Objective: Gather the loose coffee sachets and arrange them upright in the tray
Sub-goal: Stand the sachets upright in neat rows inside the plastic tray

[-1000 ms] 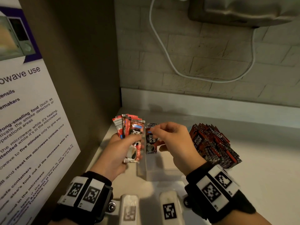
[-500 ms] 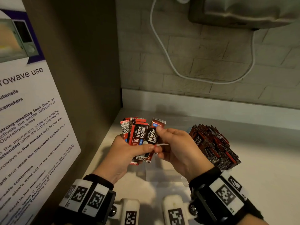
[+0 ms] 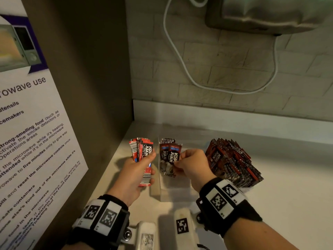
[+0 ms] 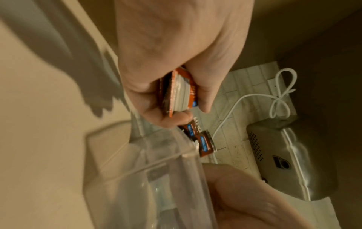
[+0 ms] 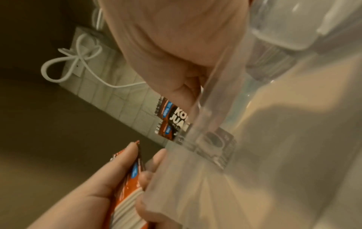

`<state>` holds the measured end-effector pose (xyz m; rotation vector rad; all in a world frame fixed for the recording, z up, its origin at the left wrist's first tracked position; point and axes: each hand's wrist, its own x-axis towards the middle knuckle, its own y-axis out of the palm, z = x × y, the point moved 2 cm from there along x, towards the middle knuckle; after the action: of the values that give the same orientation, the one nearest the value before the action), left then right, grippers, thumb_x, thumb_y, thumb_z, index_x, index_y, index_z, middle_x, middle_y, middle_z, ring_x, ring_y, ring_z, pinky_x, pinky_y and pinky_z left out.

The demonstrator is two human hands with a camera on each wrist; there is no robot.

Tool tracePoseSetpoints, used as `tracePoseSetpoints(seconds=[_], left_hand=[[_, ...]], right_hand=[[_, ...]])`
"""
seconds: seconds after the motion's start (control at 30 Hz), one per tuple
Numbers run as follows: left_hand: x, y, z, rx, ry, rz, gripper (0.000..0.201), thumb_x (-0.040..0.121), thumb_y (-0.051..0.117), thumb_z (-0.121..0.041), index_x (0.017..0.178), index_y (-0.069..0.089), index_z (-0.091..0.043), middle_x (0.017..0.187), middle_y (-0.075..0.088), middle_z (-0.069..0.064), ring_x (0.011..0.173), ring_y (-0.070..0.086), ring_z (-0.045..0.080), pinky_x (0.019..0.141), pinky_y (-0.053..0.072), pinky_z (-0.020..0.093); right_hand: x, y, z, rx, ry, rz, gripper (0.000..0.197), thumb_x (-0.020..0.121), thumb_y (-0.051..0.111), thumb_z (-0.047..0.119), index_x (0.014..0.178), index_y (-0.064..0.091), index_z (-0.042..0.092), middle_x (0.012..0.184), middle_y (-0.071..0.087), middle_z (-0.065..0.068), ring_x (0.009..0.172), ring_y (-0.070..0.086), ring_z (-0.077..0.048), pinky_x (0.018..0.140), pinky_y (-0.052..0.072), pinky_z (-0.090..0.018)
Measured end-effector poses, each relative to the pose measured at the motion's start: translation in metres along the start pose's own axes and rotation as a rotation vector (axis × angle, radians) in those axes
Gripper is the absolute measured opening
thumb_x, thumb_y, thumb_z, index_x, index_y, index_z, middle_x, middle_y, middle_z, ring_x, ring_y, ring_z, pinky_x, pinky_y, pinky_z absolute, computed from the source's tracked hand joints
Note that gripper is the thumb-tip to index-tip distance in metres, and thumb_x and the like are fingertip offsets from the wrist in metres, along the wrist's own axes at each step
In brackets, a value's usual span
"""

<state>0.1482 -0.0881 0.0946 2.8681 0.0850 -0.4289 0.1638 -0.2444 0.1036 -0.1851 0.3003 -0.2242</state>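
Note:
My left hand point(image 3: 150, 165) grips a bunch of red and black coffee sachets point(image 3: 141, 153) upright, just left of the clear tray point(image 3: 173, 193). Its thumb lies across the front of the bunch point(image 4: 179, 91). My right hand point(image 3: 180, 160) pinches one sachet point(image 3: 175, 153) by its right edge and holds it upright inside the tray's left compartment, beside other standing sachets point(image 3: 164, 152). Through the tray wall point(image 5: 211, 99) the sachet point(image 5: 177, 115) shows at my right fingertips. How far down it sits is hidden.
The compartment to the right is packed with upright sachets point(image 3: 232, 161). A brown cabinet side with a microwave notice point(image 3: 36, 141) stands close on the left. Behind are a tiled wall, a white cable point(image 3: 182, 69) and a wall-mounted appliance point(image 3: 266, 13).
My right hand took a sachet from the left hand's bunch, then carried it right and down into the tray. The left hand with its bunch drew slightly left.

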Motion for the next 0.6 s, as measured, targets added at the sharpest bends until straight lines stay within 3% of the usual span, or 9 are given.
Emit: tracePoseSetpoints(seconds=[0.17, 0.37, 0.47, 0.6], left_hand=[[-0.002, 0.005, 0.003, -0.029, -0.051, 0.058, 0.018, 0.085, 0.071, -0.025, 0.094, 0.065, -0.012, 0.055, 0.055, 0.002, 0.051, 0.052, 0.015, 0.047, 0.042, 0.025], [-0.006, 0.006, 0.001, -0.005, -0.029, 0.120, 0.012, 0.087, 0.068, -0.019, 0.094, 0.065, -0.011, 0.060, 0.056, 0.003, 0.053, 0.053, 0.016, 0.048, 0.043, 0.027], [-0.007, 0.008, 0.001, 0.006, -0.017, 0.139, 0.009, 0.087, 0.067, -0.018, 0.093, 0.064, -0.012, 0.059, 0.056, 0.004, 0.052, 0.053, 0.016, 0.049, 0.043, 0.028], [-0.008, 0.008, 0.001, 0.032, -0.001, 0.139, 0.009, 0.088, 0.067, -0.019, 0.093, 0.064, -0.013, 0.056, 0.057, 0.004, 0.051, 0.053, 0.018, 0.053, 0.042, 0.030]], right_hand=[[0.014, 0.010, -0.002, -0.208, -0.047, -0.077, 0.027, 0.071, 0.072, -0.003, 0.059, 0.056, 0.015, 0.072, 0.071, -0.013, 0.073, 0.071, -0.030, 0.071, 0.059, -0.047], [0.013, 0.015, -0.001, -0.442, -0.080, -0.069, 0.022, 0.073, 0.078, 0.010, 0.076, 0.057, 0.014, 0.088, 0.069, -0.007, 0.082, 0.067, -0.023, 0.074, 0.057, -0.033], [0.012, 0.016, 0.000, -0.541, -0.105, -0.082, 0.018, 0.079, 0.074, 0.013, 0.090, 0.060, 0.010, 0.097, 0.067, -0.008, 0.092, 0.065, -0.025, 0.074, 0.052, -0.030], [0.010, 0.025, 0.001, -0.719, -0.177, -0.033, 0.013, 0.086, 0.064, 0.017, 0.095, 0.064, 0.007, 0.101, 0.069, -0.011, 0.094, 0.066, -0.028, 0.070, 0.048, -0.028]])
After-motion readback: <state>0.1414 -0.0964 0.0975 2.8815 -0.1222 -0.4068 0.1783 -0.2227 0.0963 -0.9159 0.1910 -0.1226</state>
